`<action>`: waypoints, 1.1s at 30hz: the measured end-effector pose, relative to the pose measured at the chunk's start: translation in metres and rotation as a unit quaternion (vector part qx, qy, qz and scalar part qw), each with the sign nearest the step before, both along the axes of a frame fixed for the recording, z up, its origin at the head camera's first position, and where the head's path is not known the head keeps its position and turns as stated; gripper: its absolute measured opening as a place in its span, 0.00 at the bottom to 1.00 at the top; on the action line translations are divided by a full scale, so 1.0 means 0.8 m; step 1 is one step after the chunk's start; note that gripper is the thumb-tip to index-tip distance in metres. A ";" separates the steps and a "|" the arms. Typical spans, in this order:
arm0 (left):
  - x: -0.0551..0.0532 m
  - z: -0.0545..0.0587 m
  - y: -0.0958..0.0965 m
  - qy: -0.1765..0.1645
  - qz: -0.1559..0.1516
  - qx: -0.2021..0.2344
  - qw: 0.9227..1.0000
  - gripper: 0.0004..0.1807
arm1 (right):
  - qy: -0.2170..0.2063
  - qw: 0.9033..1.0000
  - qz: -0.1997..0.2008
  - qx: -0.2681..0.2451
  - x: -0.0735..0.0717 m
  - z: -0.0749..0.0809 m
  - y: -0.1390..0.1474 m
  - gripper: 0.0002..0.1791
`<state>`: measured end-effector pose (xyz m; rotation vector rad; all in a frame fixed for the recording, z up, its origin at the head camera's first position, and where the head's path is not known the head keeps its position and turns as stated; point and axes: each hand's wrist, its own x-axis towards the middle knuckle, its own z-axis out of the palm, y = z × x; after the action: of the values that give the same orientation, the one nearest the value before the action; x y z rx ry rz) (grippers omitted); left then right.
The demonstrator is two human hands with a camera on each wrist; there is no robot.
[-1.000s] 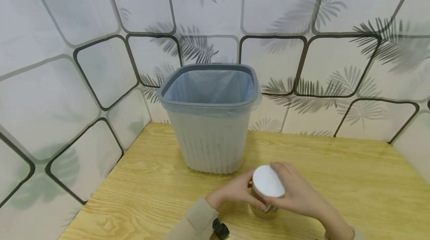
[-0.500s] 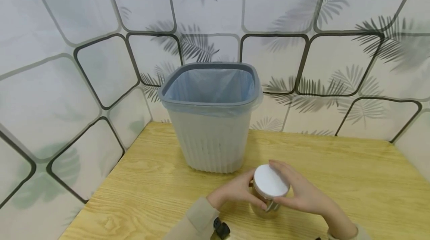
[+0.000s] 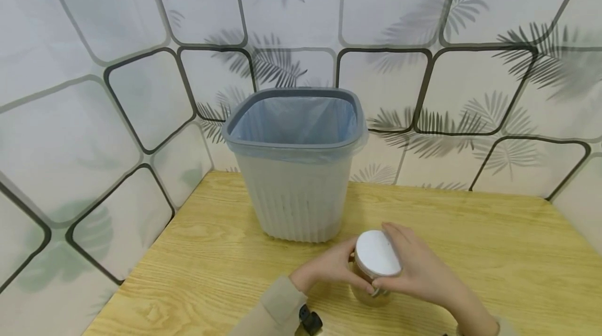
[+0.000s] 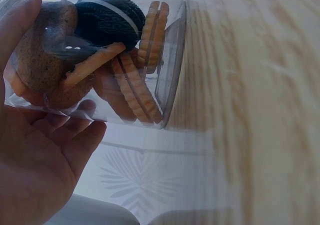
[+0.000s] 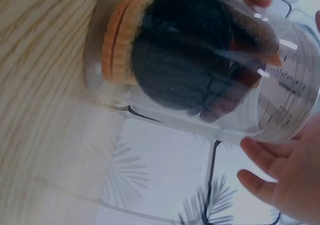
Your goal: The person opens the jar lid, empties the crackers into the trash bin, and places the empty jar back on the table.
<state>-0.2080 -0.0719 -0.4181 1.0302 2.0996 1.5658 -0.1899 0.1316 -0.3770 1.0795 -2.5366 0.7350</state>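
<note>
A clear jar [image 5: 235, 122] with a white lid [image 3: 376, 252] stands on the wooden table. Through its wall show cookies: dark sandwich cookies [image 4: 110, 20], pale ridged sandwich cookies [image 4: 135, 87] and a brown speckled cookie [image 4: 42, 60]. My left hand [image 3: 331, 267] grips the jar's body from the left, thumb in front, fingers behind. From the right, my right hand [image 3: 418, 268] curls round the lid's edge, thumb at the front and fingers at the far side. That hand covers the right part of the lid.
Behind the jar, to the left, stands a pale ribbed waste bin [image 3: 301, 195] with a grey rim and a blue liner bag [image 3: 301, 116]. A patterned wall covering [image 3: 470, 95] closes off the back and sides of the table [image 3: 211, 263]. The left wrist carries a small black device [image 3: 310, 320].
My right hand has turned round the lid, backing off half a second ago and now swinging forward again. My left hand stays on the jar, which stays nearly in place.
</note>
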 end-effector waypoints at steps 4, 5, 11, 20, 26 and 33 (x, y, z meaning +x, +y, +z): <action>-0.001 0.000 -0.001 -0.005 0.003 -0.004 1.000 0.44 | 0.042 0.998 -0.039 0.018 0.004 0.001 -0.007 0.55; -0.001 0.000 -0.002 -0.005 0.004 -0.005 1.000 0.44 | 0.050 0.998 -0.044 0.021 0.005 0.002 -0.008 0.54; -0.002 -0.001 -0.003 -0.013 0.001 0.002 1.000 0.44 | 0.058 0.997 -0.056 0.018 0.005 0.001 -0.011 0.50; 0.006 0.014 -0.003 -0.002 0.002 -0.002 1.000 0.44 | 0.053 0.998 -0.025 -0.003 0.001 0.001 -0.009 0.46; -0.001 0.001 -0.003 0.006 0.002 -0.008 1.000 0.45 | 0.022 1.000 -0.001 -0.019 0.000 -0.001 -0.007 0.44; -0.001 -0.001 -0.001 0.009 0.000 -0.014 1.000 0.44 | -0.035 0.998 0.024 -0.036 0.000 -0.001 -0.001 0.43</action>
<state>-0.2087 -0.0727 -0.4192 1.0394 2.1280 1.5277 -0.1902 0.1310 -0.3777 1.1117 -2.5288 0.8859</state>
